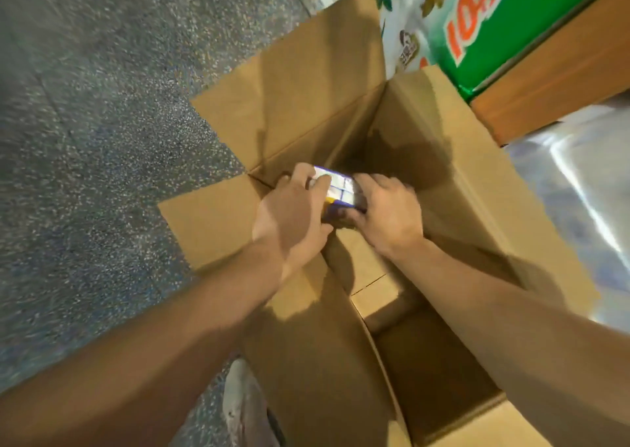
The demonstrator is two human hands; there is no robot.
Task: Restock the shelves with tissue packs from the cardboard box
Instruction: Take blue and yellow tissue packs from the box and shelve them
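Note:
A large open cardboard box (477, 187) stands on the floor with its flaps spread out. Over its far left corner a tissue pack (341, 189), white with purple and yellow print, is held between both hands. My left hand (293, 215) wraps its left side, fingers over the top. My right hand (388, 215) grips its right side from the other end. The box's inner floor shows bare in the near part; the far bottom lies in shadow.
A speckled grey floor (102, 140) stretches to the left. Green and white tissue bundles (494, 20) sit on a wooden shelf edge (552, 82) at the upper right. Shiny plastic-wrapped goods (586, 191) lie below it. A shoe (242, 409) shows at the bottom.

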